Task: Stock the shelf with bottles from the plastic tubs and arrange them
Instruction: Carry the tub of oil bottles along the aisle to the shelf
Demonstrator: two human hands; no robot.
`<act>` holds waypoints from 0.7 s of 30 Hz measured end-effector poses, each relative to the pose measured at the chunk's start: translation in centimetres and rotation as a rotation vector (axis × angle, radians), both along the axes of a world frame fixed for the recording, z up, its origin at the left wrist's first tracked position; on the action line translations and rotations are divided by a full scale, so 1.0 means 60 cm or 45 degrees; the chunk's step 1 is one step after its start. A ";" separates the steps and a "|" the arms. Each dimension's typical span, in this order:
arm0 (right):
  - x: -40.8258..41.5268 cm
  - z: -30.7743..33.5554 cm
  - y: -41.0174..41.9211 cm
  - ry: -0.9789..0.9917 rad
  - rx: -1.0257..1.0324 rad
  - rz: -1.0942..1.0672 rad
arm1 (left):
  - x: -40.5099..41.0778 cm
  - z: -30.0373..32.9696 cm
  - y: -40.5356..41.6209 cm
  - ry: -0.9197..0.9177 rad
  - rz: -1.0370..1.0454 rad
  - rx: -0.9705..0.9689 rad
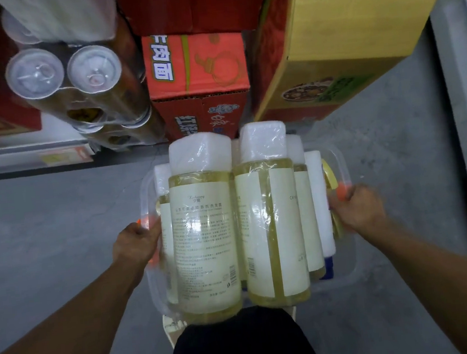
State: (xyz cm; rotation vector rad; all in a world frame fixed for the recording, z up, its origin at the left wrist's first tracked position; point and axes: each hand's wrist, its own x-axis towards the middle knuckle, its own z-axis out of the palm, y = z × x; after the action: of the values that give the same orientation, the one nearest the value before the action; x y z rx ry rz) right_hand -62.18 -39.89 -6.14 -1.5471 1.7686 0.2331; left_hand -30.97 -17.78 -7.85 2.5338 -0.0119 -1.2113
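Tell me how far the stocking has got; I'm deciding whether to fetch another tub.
Nothing looks shelved yet. The clear plastic tub is full of wrapped, white-capped bottles. In hand: the left hand and right hand grip its two sides and carry it over the grey floor. Left to do: every bottle must still be shelved and arranged.

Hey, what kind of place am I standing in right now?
Probably a shop's stockroom or aisle: stacked cartons such as the red instant-noodle box and yellow carton, shrink-wrapped canisters, and a clear tub of shampoo bottles.
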 end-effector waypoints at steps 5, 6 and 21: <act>0.051 0.056 0.026 0.033 0.000 0.070 | 0.030 0.072 0.051 -0.013 0.080 -0.003; 0.061 0.067 0.030 0.046 0.013 0.093 | 0.037 0.090 0.064 -0.011 0.103 -0.008; 0.277 0.293 0.119 0.136 -0.047 0.548 | 0.108 0.342 0.286 -0.122 0.479 -0.179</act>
State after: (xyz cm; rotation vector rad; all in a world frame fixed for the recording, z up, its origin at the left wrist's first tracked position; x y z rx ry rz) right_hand -45.54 -32.77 11.45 -1.9633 1.5055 0.5025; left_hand -24.48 -0.62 12.66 2.3322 0.3297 -0.9086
